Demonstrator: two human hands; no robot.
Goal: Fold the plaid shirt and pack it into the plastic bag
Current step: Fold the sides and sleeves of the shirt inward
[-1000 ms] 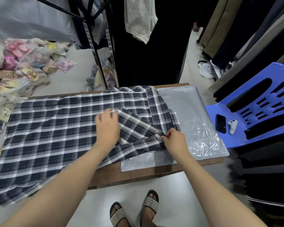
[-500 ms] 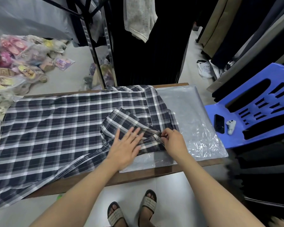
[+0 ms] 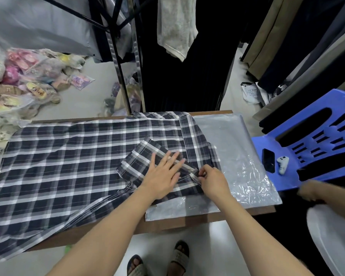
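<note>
A dark plaid shirt lies spread flat across the wooden table, its left part hanging over the near edge. One sleeve is folded back over the shirt's body. My left hand presses flat on that folded sleeve with straight fingers. My right hand pinches the sleeve's edge at the shirt's right side. A clear plastic bag lies flat on the table's right part, partly under the shirt.
A blue plastic chair stands right of the table with a black phone and a small white controller on its seat. Another person's hand shows at the right edge. Bagged sandals lie on the floor far left; clothes hang behind.
My left hand has slid from the sleeve's far end toward the near right and now lies flat on the sleeve. My right hand keeps its pinch. Another person's hand has come in at the right.
</note>
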